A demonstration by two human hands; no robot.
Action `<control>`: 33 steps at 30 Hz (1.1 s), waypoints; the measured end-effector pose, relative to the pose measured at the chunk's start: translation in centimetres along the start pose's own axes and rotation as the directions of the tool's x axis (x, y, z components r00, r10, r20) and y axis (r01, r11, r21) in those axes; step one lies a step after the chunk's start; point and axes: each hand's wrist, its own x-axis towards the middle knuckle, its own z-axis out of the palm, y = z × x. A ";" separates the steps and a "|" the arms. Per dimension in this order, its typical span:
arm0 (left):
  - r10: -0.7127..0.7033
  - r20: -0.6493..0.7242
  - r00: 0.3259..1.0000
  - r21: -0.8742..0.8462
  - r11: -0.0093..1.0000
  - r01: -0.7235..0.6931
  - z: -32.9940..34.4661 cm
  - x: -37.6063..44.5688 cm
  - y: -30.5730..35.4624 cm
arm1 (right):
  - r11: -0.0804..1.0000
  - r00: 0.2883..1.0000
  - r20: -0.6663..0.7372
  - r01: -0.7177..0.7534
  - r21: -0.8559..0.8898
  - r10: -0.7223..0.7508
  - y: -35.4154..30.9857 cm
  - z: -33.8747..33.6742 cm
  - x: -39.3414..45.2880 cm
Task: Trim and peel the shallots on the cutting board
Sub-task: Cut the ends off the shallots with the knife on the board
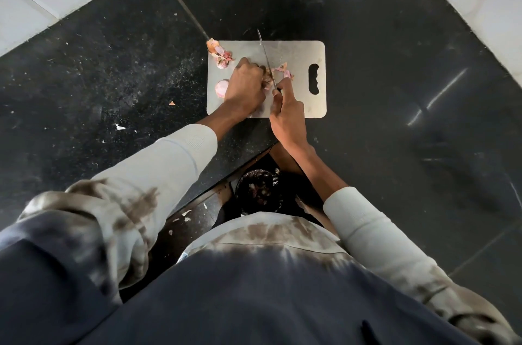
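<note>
Left hand pins shallot on steel cutting board; right hand grips knife, blade against shallot; peeled shallot beside left hand.

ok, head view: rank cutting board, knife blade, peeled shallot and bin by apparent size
1. cutting board
2. bin, though it sits below the counter, so unsure
3. knife blade
4. peeled shallot

Grey cutting board on black speckled countertop; pink shallot; sleeves are mottled white and brown.
</note>
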 end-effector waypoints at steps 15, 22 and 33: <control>-0.020 0.005 1.000 -0.033 0.999 0.020 -0.2 -0.1 0.3 | 0.997 0.997 0.028 -0.078 -0.013 0.078 1.1 0.4 0.1; -0.004 -0.002 1.000 -0.051 0.999 0.004 -0.9 0.0 0.6 | 0.989 0.989 0.035 -0.141 -0.032 0.142 2.7 1.1 -0.5; -0.010 0.014 1.000 -0.020 1.000 0.011 -1.4 -0.5 0.9 | 0.990 0.993 0.064 -0.094 -0.109 0.101 3.2 0.2 -1.0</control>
